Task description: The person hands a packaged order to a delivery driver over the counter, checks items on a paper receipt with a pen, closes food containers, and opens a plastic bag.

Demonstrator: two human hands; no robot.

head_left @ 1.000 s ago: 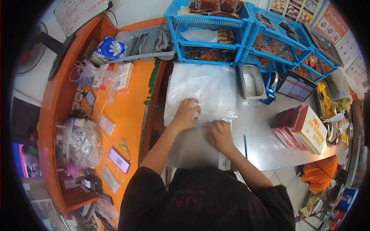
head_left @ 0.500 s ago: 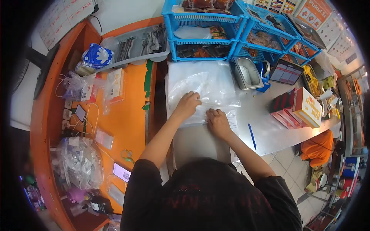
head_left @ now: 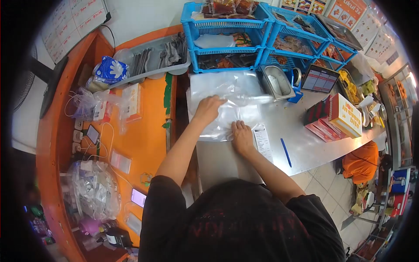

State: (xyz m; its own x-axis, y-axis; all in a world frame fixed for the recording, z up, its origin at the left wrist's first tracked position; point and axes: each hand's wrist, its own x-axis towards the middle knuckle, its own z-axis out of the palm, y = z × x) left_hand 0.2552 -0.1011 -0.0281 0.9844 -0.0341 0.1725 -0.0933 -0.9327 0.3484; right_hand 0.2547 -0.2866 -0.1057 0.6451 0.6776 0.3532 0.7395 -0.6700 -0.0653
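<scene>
A stack of clear plastic bags lies flat on the metal counter below the blue baskets. My left hand is over its middle, fingers closed on the top plastic bag, whose lifted part stretches to the right in a crumpled, shiny fold. Near the stack's front edge, my right hand rests palm down, fingers extended on the plastic. Just right of that hand lies a printed receipt, partly under the bags.
Beyond the bags stand stacked blue baskets, a metal container and a tablet. A blue pen and printed boxes lie to the right. The orange counter holds a phone. A person in orange bends at far right.
The top bag's plastic has been pulled up and swung to the right. My left hand moved slightly left; my right hand now lies flatter. More of the receipt shows.
</scene>
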